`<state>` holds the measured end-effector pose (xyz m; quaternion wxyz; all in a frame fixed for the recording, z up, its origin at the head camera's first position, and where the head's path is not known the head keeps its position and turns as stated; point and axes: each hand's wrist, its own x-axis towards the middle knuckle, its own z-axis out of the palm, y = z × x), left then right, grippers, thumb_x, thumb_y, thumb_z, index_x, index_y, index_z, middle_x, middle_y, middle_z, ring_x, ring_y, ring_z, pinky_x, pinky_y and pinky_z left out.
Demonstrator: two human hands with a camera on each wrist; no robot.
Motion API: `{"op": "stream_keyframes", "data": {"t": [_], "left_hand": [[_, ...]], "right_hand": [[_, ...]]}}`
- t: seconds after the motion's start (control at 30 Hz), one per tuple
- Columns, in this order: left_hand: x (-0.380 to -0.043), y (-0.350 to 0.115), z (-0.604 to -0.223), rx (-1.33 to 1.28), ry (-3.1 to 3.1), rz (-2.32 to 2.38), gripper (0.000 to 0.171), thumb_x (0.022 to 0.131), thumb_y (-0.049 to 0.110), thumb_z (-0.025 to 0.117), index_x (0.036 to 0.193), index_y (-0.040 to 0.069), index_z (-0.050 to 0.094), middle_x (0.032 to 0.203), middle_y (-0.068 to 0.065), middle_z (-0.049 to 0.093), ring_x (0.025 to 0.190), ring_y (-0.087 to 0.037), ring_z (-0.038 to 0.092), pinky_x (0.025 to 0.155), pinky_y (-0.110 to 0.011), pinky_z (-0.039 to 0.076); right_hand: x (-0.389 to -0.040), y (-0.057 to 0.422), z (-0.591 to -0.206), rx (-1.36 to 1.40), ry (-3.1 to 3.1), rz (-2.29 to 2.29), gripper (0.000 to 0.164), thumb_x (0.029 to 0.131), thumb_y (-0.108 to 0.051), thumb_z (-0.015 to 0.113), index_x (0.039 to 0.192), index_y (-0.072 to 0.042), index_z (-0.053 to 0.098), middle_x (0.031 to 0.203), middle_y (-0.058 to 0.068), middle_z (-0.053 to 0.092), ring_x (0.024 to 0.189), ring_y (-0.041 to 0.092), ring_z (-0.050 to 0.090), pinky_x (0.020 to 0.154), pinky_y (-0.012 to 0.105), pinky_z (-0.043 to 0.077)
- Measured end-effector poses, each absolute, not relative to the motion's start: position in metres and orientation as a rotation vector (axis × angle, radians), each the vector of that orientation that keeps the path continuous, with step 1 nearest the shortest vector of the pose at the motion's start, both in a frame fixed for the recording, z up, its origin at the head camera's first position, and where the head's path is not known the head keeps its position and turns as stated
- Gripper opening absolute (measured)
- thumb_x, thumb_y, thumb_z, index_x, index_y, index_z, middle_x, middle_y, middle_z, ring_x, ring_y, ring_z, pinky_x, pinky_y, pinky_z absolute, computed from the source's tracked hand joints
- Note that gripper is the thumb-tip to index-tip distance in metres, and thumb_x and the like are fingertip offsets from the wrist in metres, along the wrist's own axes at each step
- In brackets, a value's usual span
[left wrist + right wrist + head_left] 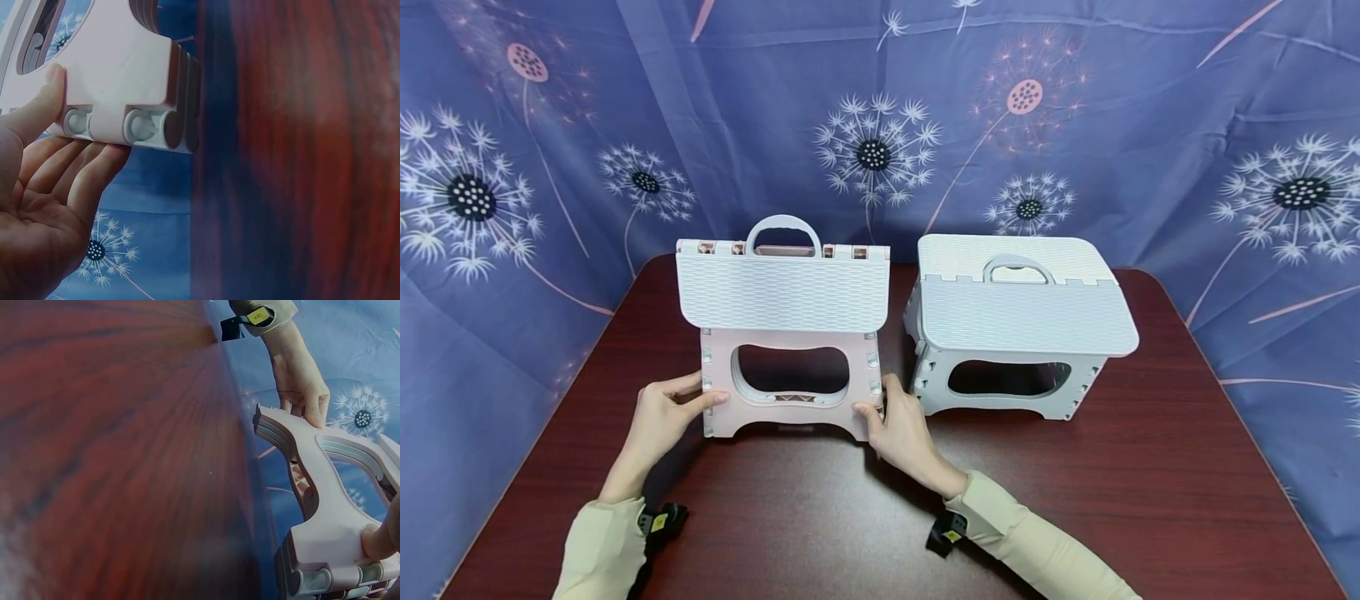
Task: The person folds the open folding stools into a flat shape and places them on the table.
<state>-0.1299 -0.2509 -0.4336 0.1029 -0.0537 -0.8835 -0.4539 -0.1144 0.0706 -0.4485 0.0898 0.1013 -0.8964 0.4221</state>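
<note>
A pale pink and white folding step stool stands on the left of the table, its legs pressed close together and half its top hanging down in front. My left hand grips the left side of its legs, thumb on the front panel and fingers at the side and behind. On the opposite side my right hand holds the leg edge, with its thumb on the front panel. In the left wrist view, grey hinge barrels show along the leg edge. The stool's carry handle points up.
A second folding stool, white and pale grey, stands unfolded to the right, close beside my right hand. Both stand on a dark red wooden table. Blue dandelion-print cloth hangs behind and along the sides.
</note>
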Motion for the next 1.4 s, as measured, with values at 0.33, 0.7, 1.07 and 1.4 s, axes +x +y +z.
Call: {"op": "stream_keyframes", "data": {"t": [0.33,0.7,1.07,1.4], "left_hand": [[-0.1289,-0.2518,-0.434,-0.137,-2.619,-1.337,0.047,0.078,0.015,0.081,0.117,-0.006,0.066,0.108,-0.022,0.068,0.086,0.023,0.053,0.067,-0.006,0.047],[-0.1283,-0.2512,-0.4337,-0.113,-2.641,-1.321,0.048,0.078,0.018,0.081,0.117,-0.006,0.065,0.108,-0.023,0.068,0.085,0.024,0.051,0.066,-0.005,0.046],[-0.1272,-0.251,-0.4334,-0.092,-2.647,-1.297,0.048,0.078,0.019,0.082,0.116,-0.006,0.066,0.106,-0.023,0.069,0.085,0.025,0.05,0.065,-0.005,0.045],[-0.1256,-0.2512,-0.4327,-0.073,-2.675,-1.28,0.049,0.078,0.021,0.081,0.117,-0.006,0.066,0.107,-0.023,0.068,0.083,0.024,0.049,0.064,-0.005,0.045]], "right_hand": [[-0.1142,0.0695,-0.4496,0.298,-2.667,1.243,0.031,0.086,-0.024,0.073,0.098,-0.005,0.053,0.06,0.001,0.058,0.05,0.01,0.057,0.058,0.029,0.049],[-0.1141,0.069,-0.4496,0.299,-2.671,1.243,0.029,0.086,-0.024,0.072,0.098,-0.005,0.053,0.061,0.002,0.06,0.052,0.01,0.058,0.058,0.027,0.049],[-0.1151,0.0681,-0.452,0.302,-2.67,1.215,0.029,0.086,-0.025,0.072,0.098,-0.005,0.054,0.061,0.002,0.059,0.053,0.012,0.06,0.058,0.029,0.05],[-0.1154,0.0678,-0.4523,0.312,-2.67,1.207,0.029,0.086,-0.024,0.073,0.099,-0.004,0.055,0.064,0.004,0.061,0.057,0.015,0.06,0.057,0.028,0.048]]}}
